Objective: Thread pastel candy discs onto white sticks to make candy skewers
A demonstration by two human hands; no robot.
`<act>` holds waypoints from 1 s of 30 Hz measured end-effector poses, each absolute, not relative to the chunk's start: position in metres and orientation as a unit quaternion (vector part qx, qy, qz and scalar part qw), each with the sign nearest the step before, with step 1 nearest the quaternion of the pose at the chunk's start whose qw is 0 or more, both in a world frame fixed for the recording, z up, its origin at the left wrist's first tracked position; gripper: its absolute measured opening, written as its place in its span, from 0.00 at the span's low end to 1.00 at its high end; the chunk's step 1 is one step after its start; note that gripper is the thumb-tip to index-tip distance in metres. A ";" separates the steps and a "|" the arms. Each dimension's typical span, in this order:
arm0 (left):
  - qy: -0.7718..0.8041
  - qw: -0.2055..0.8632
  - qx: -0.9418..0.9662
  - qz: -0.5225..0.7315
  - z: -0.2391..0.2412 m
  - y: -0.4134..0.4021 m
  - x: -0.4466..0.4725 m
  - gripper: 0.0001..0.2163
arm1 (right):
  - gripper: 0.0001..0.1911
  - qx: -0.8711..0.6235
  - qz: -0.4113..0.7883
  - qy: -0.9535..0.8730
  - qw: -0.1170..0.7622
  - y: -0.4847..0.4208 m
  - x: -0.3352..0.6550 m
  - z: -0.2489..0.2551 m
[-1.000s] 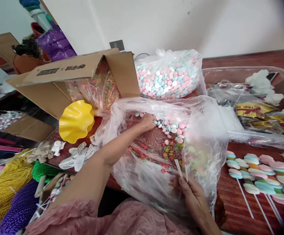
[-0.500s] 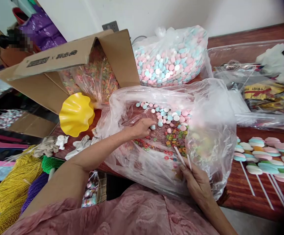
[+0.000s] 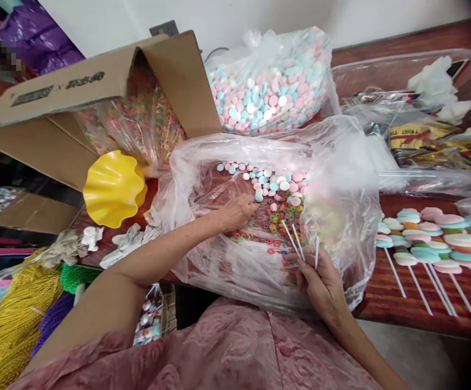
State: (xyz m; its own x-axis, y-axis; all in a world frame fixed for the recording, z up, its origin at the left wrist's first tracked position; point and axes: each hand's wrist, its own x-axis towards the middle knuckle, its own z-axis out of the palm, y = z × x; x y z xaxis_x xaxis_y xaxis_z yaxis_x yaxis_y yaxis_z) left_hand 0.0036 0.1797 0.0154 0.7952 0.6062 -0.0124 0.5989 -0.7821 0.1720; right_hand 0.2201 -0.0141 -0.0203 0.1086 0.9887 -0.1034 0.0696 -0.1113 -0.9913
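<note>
My left hand [image 3: 237, 210] reaches into a wide clear plastic bag [image 3: 341, 206] and its fingers pinch at the pastel round candies [image 3: 273, 181] lying inside. Small coloured ring candies [image 3: 278, 219] lie just below them in the same bag. My right hand [image 3: 318, 279] rests at the bag's near edge, closed around three thin white sticks [image 3: 296, 241] that point up and away.
A second bag of pastel candies [image 3: 268, 81] stands behind. An open cardboard box [image 3: 97, 92] with a bag of ring candies lies at left, beside a yellow wavy bowl [image 3: 111, 187]. Finished candy lollipops [image 3: 430, 238] lie at right. Coils of cord [image 3: 19, 303] sit lower left.
My left hand has drawn back from the far candies toward the middle of the bag. My right hand has lifted the sticks a little higher. The camera has tilted down.
</note>
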 end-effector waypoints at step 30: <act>0.404 0.672 0.329 0.527 0.046 0.062 0.023 0.21 | 0.12 -0.527 0.455 -0.585 0.416 -0.021 0.206 0.017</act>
